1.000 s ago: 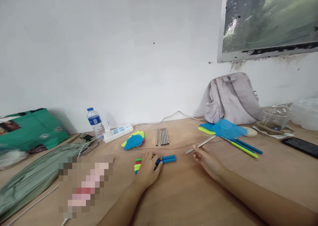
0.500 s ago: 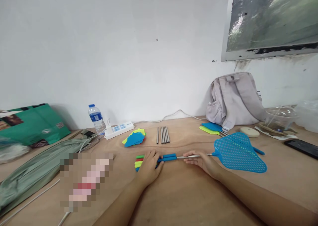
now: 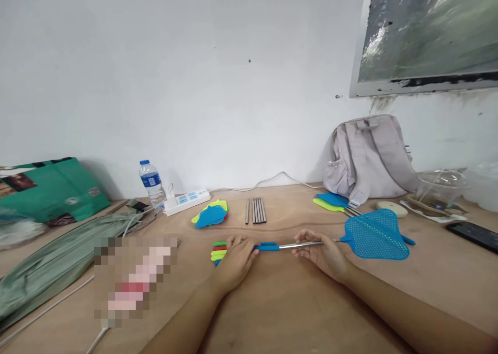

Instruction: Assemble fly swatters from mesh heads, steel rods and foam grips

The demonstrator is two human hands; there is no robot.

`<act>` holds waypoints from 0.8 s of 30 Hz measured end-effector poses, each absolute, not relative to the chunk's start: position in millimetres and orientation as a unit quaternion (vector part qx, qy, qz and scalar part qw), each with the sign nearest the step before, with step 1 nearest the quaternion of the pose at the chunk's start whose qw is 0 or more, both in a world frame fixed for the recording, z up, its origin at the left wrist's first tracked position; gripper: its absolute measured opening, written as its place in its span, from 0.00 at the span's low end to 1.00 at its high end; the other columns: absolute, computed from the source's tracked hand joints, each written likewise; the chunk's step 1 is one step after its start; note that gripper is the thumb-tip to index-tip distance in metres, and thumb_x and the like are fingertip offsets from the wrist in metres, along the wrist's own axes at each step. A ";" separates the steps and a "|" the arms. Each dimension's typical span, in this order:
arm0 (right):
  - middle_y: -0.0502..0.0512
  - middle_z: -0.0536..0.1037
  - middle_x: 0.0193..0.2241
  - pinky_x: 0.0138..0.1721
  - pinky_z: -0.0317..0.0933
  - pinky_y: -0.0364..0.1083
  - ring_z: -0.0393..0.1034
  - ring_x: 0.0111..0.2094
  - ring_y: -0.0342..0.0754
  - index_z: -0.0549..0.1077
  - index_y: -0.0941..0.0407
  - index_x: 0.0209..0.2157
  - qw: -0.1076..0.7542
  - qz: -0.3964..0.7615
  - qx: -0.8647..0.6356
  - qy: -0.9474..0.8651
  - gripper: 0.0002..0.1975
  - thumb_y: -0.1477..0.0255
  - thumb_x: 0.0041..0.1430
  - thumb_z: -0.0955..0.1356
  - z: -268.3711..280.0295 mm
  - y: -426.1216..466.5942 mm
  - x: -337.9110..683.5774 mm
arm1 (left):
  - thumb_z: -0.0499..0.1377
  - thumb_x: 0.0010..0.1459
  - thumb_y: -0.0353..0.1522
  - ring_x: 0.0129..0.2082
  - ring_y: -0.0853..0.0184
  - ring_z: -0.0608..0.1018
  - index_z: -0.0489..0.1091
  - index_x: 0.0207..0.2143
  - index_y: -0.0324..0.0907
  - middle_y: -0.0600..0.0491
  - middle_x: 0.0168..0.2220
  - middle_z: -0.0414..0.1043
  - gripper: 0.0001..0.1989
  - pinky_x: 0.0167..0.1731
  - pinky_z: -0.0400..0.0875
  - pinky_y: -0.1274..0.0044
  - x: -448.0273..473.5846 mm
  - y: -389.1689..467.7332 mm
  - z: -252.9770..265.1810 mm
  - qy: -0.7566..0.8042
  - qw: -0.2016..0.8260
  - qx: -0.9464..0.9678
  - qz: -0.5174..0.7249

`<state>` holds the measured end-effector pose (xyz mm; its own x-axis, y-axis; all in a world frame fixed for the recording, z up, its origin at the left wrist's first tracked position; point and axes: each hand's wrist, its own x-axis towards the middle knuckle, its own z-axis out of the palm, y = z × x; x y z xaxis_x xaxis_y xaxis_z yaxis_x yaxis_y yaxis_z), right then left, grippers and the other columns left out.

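Note:
A blue fly swatter lies across the space between my hands, its meshed head to the right and its silver rod running left into a blue handle. My left hand is closed around that handle, back of the hand up. Under and beside its fingers lie several coloured handles in green, red, yellow and blue, partly hidden by the hand. My right hand grips the rod close to the swatter head, with thumb and fingers curled about it.
Behind the hands lie several metal tubes and a pile of coloured swatter heads. More swatters rest by a backpack at right. A phone, a power strip and a water bottle are on the table.
The swatter has turned about its rod, and its head looks narrower. My right hand has rolled, its fingers lifted higher. My left hand has shifted slightly along the handle.

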<state>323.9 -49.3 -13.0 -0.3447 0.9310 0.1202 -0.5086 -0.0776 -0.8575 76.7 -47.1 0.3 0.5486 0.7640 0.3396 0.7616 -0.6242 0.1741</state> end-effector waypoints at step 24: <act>0.51 0.69 0.13 0.15 0.50 0.39 0.61 0.13 0.40 0.64 0.57 0.20 0.451 0.597 -0.361 -0.556 0.21 0.57 0.52 0.53 -12.2 -102.5 269.8 | 0.41 0.60 0.40 0.31 0.64 0.69 0.61 0.33 0.43 0.51 0.31 0.68 0.15 0.29 0.60 0.76 79.3 -81.0 16.2 0.425 0.127 0.888 0.121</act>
